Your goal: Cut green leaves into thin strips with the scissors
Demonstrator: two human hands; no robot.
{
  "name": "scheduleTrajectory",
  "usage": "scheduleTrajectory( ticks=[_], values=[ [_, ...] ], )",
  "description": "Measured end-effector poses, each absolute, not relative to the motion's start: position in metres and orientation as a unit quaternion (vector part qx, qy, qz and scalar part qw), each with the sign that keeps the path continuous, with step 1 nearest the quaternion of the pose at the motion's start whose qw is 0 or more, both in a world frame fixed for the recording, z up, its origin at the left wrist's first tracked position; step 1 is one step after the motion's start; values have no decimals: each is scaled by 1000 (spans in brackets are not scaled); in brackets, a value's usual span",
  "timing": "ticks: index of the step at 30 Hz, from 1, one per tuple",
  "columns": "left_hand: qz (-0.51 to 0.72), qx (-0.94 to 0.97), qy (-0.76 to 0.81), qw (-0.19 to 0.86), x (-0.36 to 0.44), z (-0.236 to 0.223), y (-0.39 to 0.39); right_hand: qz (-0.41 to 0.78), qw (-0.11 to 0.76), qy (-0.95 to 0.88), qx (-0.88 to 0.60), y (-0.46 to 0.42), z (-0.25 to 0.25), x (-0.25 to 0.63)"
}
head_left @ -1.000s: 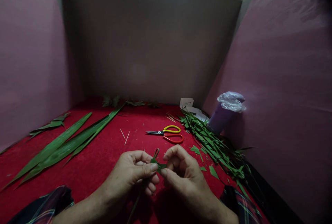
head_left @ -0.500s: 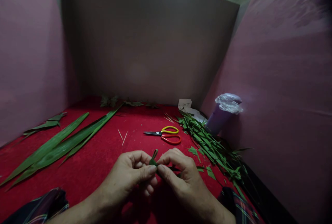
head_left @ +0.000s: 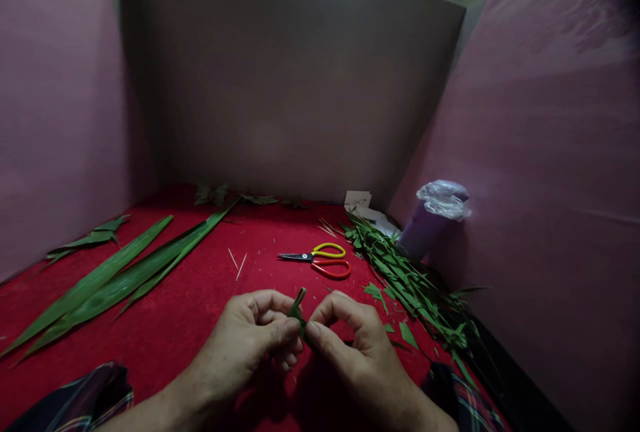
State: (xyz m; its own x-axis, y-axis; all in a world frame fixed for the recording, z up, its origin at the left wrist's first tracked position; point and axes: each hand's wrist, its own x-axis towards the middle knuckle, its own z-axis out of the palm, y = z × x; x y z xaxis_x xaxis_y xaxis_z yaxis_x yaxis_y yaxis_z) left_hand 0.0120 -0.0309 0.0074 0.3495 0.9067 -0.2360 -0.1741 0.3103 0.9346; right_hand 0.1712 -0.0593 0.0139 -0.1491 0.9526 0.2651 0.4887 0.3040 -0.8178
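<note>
A small folded green leaf strip (head_left: pixel 297 307) stands up in a narrow loop between my hands, low in the middle of the view. My left hand (head_left: pixel 250 335) pinches its base between thumb and fingers. On the other side, my right hand (head_left: pixel 356 342) has thumb and forefinger pressed together at the strip's right edge; the leaf part inside that pinch is mostly hidden. Beyond both hands lie scissors (head_left: pixel 320 260) with one yellow and one red handle, blades pointing left.
Long green leaves (head_left: pixel 120 285) lie at left on the red cloth (head_left: pixel 200 325). Thin wooden sticks (head_left: pixel 237 264) rest near the scissors. At right are a heap of cut leaf strips (head_left: pixel 410 285), leaf scraps (head_left: pixel 407 335) and a purple container (head_left: pixel 427 227) with clear plastic on top. Walls enclose three sides.
My right fingers have shifted slightly right, and the dark leaf end seen beneath them is less visible. The loop tilts a little more to the right. My left hand stays nearly still.
</note>
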Motion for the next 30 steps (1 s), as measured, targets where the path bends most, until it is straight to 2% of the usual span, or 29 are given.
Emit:
scheduleTrajectory(
  ticks=[18, 30],
  values=[
    [375, 467, 447, 664, 11, 12, -34, 308, 426, -674, -519, -59, 16, 170],
    [375, 465, 435, 674, 10, 6, -32, 249, 389, -731, -503, -56, 13, 169]
  ],
)
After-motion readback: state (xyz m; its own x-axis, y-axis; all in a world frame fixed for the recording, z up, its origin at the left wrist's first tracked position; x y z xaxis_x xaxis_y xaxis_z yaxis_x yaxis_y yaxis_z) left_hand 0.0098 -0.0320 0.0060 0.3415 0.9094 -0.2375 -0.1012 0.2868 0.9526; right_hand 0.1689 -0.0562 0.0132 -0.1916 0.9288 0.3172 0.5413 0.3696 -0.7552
